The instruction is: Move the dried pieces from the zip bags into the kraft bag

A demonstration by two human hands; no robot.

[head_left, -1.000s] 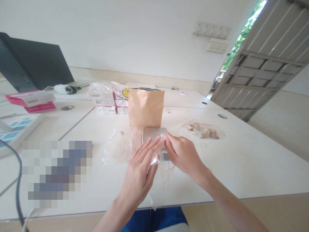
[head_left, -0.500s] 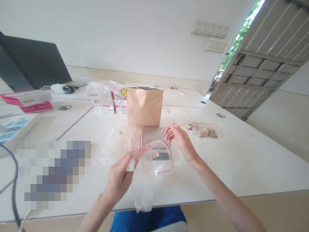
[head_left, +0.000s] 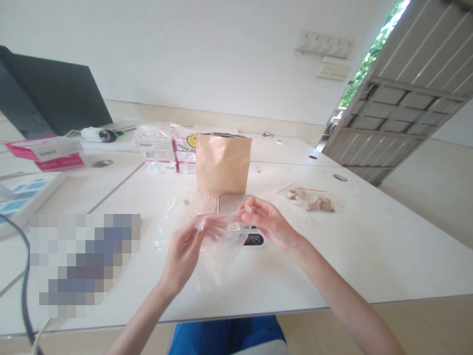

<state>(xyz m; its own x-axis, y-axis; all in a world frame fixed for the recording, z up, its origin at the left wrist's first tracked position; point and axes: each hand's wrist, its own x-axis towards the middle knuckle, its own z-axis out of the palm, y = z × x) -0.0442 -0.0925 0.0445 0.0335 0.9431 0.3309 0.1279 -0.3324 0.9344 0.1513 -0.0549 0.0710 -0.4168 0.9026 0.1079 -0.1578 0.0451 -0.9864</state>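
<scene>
A clear plastic zip bag (head_left: pixel 218 246) with a small pale label hangs between my hands. My left hand (head_left: pixel 186 246) is closed on one side of it, and my right hand (head_left: pixel 271 222) pinches its upper right edge. Behind and below the bag lies a kitchen scale (head_left: pixel 233 199), partly covered by the bag and my right hand; its dark button panel shows under the bag. Just beyond the scale stands a brown paper pouch (head_left: pixel 223 165). Left of the scale, more clear zip bags (head_left: pixel 181 217) with red seal lines lie on the table.
To the right lie filled clear bags (head_left: pixel 320 203) with brownish pieces inside. Plastic-wrapped boxes (head_left: pixel 157 148) sit behind on the left, near pink and white boxes (head_left: pixel 46 153) and a dark monitor (head_left: pixel 62 93). A black cable (head_left: pixel 25 286) runs down the white table's left side.
My right hand has moved left and down and taken hold of the bag's edge. The bag's mouth, spread before, is now drawn together between both hands.
</scene>
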